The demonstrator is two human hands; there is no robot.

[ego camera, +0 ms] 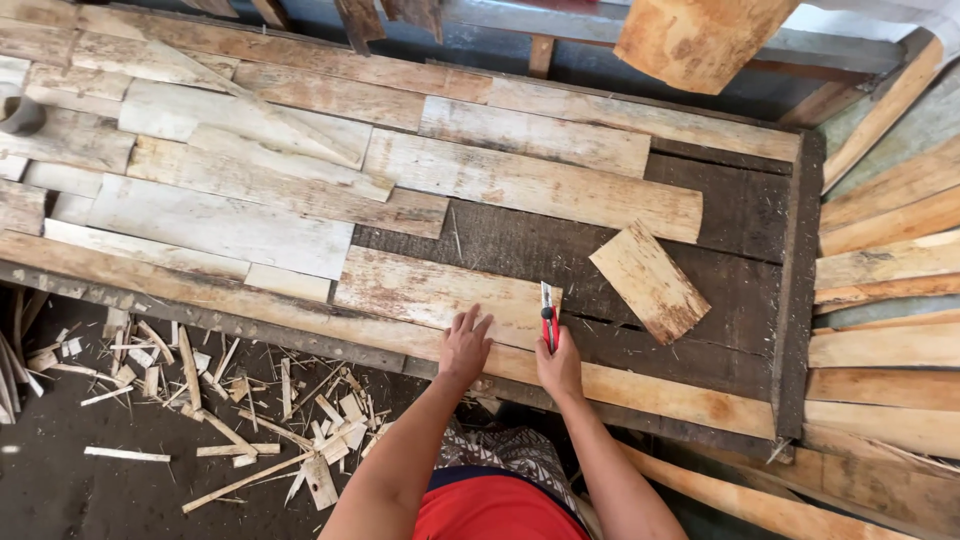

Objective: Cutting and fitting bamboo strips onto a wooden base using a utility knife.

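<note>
My left hand (466, 345) lies flat, fingers spread, on a pale thin wood veneer piece (430, 290) at the near edge of a dark work table (735, 220). My right hand (560, 366) grips a red-handled utility knife (548, 318) whose blade end points away from me at the veneer piece's right edge. A loose, slanted veneer piece (650, 281) rests on the dark surface just right of the knife. Many more veneer pieces (230, 160) overlap across the left and back of the table.
Long wood strips are stacked at the right (885, 290). Offcuts and splinters litter the dark floor at lower left (230, 410). A rounded wood slab (700, 35) hangs at the top. A long strip (640, 385) runs along the table's near edge.
</note>
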